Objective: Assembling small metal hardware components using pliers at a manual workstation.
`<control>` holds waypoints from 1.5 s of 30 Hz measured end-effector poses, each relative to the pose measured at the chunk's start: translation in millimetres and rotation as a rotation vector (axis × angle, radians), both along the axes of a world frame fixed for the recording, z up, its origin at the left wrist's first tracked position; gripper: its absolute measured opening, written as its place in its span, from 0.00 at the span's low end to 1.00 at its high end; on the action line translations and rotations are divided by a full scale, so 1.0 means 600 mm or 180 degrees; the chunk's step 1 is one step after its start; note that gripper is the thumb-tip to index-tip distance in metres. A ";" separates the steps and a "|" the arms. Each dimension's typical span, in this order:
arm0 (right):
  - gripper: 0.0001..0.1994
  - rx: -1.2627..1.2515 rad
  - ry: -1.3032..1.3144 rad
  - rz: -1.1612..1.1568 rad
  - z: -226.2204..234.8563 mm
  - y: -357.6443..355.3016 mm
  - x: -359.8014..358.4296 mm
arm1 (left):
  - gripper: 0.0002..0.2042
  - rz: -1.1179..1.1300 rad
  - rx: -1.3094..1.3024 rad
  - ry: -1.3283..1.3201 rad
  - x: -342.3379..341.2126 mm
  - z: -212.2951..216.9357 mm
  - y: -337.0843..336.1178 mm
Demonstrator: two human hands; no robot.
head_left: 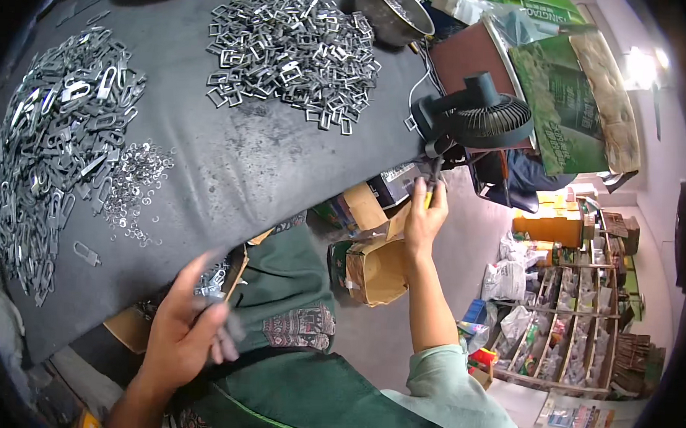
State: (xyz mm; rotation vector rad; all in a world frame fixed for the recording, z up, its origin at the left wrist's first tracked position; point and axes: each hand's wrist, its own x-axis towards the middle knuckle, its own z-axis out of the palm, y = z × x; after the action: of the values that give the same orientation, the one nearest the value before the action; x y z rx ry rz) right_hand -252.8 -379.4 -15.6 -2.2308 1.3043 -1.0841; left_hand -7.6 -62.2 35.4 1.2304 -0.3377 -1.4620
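My right hand (pixel 425 221) is raised past the table edge, its fingers closed round what look like small pliers (pixel 430 193) with a yellow grip and a dark end. My left hand (pixel 187 326) hangs low by the table's front edge, smeared by motion, and a grey blur shows among its fingers. Right beside it, partly hidden, is an open box of shiny metal pieces (pixel 213 277). On the dark table lie a heap of long metal clips (pixel 71 126), a small pile of tiny metal rings (pixel 138 178) and a large heap of rectangular metal buckles (pixel 289 55).
A black fan (pixel 489 121) stands at the table's right edge, near a metal bowl (pixel 395 16) and a green carton (pixel 570 101). An open cardboard box (pixel 386 273) sits on the floor. Shelves with bagged goods (pixel 560 323) line the right. One loose clip (pixel 87 253) lies apart.
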 end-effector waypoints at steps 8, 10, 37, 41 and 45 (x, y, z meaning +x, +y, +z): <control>0.11 0.1959 -0.2475 -0.0097 -0.026 -0.028 -0.079 | 0.13 -0.0779 -0.1357 -0.1874 -0.010 0.049 -0.352; 0.11 0.2088 -0.2855 -0.0072 -0.040 -0.022 -0.084 | 0.14 -0.0392 -0.1823 -0.3353 -0.035 0.009 -0.457; 0.09 0.2982 -0.3111 -0.0298 -0.163 0.004 -0.087 | 0.12 0.0090 -0.1741 -0.5038 -0.035 0.107 -0.787; 0.08 0.3076 -0.3099 -0.0432 -0.178 0.010 -0.089 | 0.11 -0.0125 -0.1325 -0.5142 0.098 0.166 -0.824; 0.09 0.3239 -0.3015 -0.0482 -0.190 0.014 -0.087 | 0.09 0.0247 -0.2991 -0.5776 0.229 0.118 -0.892</control>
State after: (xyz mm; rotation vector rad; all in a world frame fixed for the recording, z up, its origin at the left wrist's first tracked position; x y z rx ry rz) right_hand -304.8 -370.7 -129.5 -0.7287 1.1511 -0.9708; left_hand 129.7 -597.6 105.9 1.3249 -1.8362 0.3695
